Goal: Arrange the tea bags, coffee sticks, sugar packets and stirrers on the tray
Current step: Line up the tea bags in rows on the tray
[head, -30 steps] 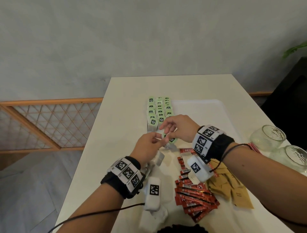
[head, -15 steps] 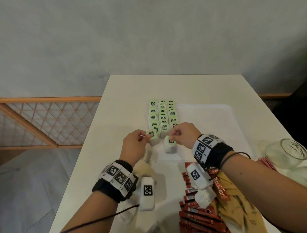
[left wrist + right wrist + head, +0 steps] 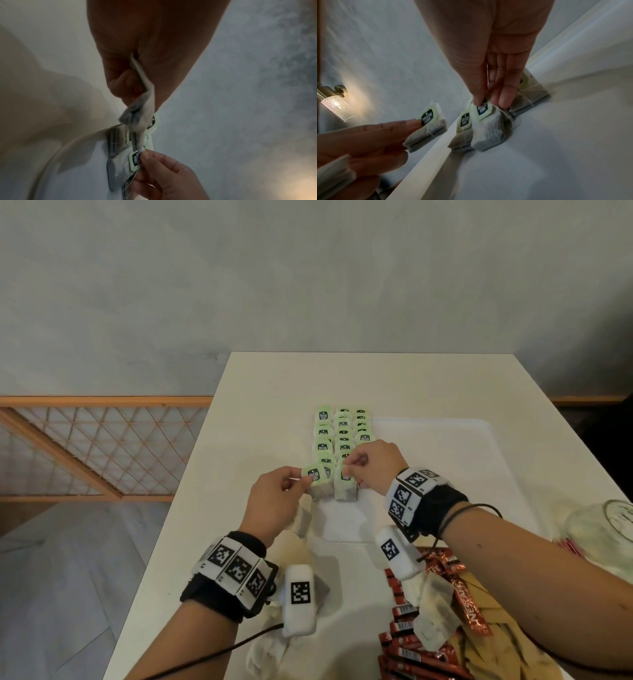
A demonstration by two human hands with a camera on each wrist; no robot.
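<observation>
Green-tagged tea bags [image 3: 342, 433] stand in three columns along the left side of the white tray [image 3: 445, 460]. My left hand [image 3: 303, 479] pinches one tea bag [image 3: 313, 475] by its tag at the near end of the left column. In the right wrist view this bag [image 3: 428, 128] hangs just outside the tray rim [image 3: 428, 155]. More bags are tucked under the left palm [image 3: 301, 518]. My right hand [image 3: 351, 470] pinches the top of another tea bag [image 3: 488, 128], whose base rests on the tray floor.
Red coffee sticks [image 3: 411, 645] and brown sugar packets [image 3: 496, 628] lie in a heap at the near right. Loose tea bags [image 3: 267, 652] lie near my left wrist. A glass jar [image 3: 606, 529] stands at the right edge.
Both hands have separated and moved forward from the table's near part to the near end of the tea-bag columns, each carrying a bag. The right bag now touches the tray.
</observation>
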